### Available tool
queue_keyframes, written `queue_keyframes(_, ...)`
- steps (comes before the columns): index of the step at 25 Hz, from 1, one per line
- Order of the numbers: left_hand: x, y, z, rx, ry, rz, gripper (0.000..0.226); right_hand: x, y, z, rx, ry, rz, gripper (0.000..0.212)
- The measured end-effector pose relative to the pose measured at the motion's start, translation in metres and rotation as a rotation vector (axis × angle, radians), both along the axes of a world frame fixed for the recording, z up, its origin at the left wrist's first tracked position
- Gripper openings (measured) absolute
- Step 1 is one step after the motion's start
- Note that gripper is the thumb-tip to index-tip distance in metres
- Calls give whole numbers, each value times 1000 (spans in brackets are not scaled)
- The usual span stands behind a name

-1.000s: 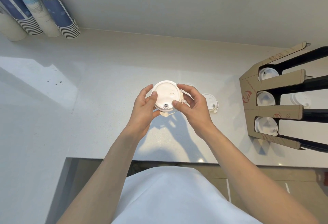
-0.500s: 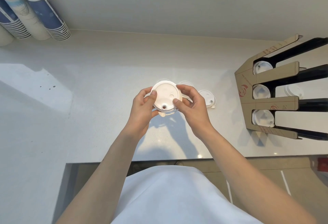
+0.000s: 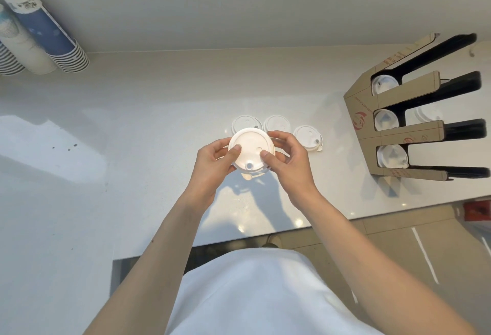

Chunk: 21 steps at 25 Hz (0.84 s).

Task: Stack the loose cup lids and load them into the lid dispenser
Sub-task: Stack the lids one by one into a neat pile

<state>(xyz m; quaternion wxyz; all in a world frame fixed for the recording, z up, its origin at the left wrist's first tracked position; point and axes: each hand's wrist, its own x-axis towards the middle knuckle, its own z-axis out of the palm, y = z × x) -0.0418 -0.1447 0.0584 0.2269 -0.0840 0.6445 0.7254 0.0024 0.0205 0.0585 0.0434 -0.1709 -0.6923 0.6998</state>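
Hands: your left hand (image 3: pixel 212 164) and right hand (image 3: pixel 288 160) are gripping a small stack of round white plastic lids (image 3: pixel 251 152) above the white counter (image 3: pixel 132 148).

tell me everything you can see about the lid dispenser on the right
The lid dispenser stands on the white counter at the right, apart from both hands. It looks like brown cardboard with red printed logos, over black channels running rightward. Three open slots are stacked front to back, each showing a white lid at its mouth. Nothing touches it but the counter.
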Motion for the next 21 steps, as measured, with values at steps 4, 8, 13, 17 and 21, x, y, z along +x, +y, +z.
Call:
queue_keyframes(4,3,-3,-4,14,-30,-12,32,4,-9,0,20,-10,-59,34)
queue_keyframes(8,5,3,-8,37,-57,-17,34,6,-2,-3,32,-39,-80,32)
queue_keyframes(13,4,19,-10,75,-105,51,36,-4,36,-12,8,-74,-50,27)
queue_keyframes(17,1,38,-10,67,-151,140,35,-24,88,-35,249,-180,-74,32)
queue_keyframes(21,2,59,-12,41,-165,206,37,-45,136,-67,571,-297,71,52)
